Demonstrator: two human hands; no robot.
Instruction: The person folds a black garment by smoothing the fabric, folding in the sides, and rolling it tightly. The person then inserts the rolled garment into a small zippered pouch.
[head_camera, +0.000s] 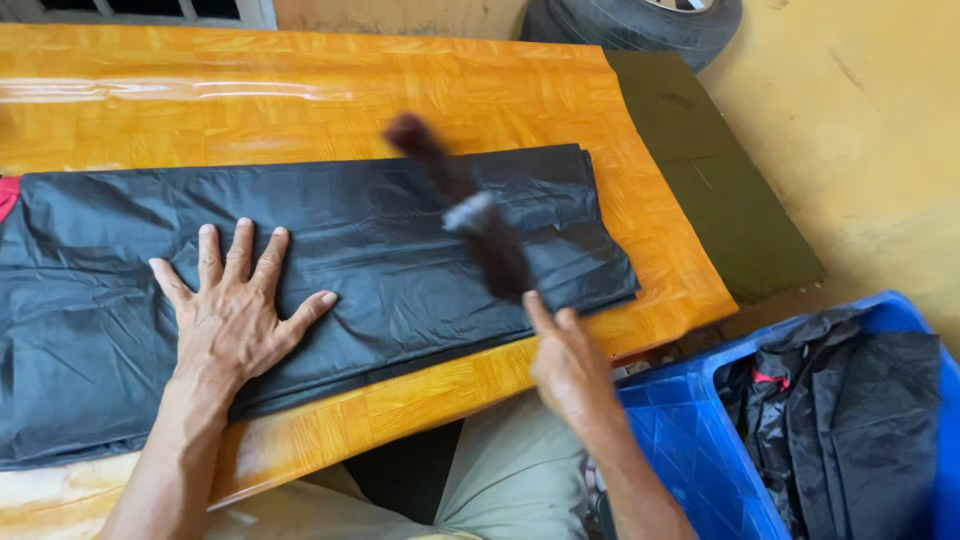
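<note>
Sheeting (400, 240), black and folded, lies along the table (300, 90); I keep my left hand (235, 310) splayed flat on it, my right hand (565, 365) pinching the blurred dark tool (470, 215), stroking outward smoothly.

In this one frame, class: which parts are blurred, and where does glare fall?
Head view: the dark brush-like tool in the right hand is smeared by motion blur; the left hand, flat on the black plastic sheet, is sharp; glare streaks the glossy wooden table at upper left.
</note>
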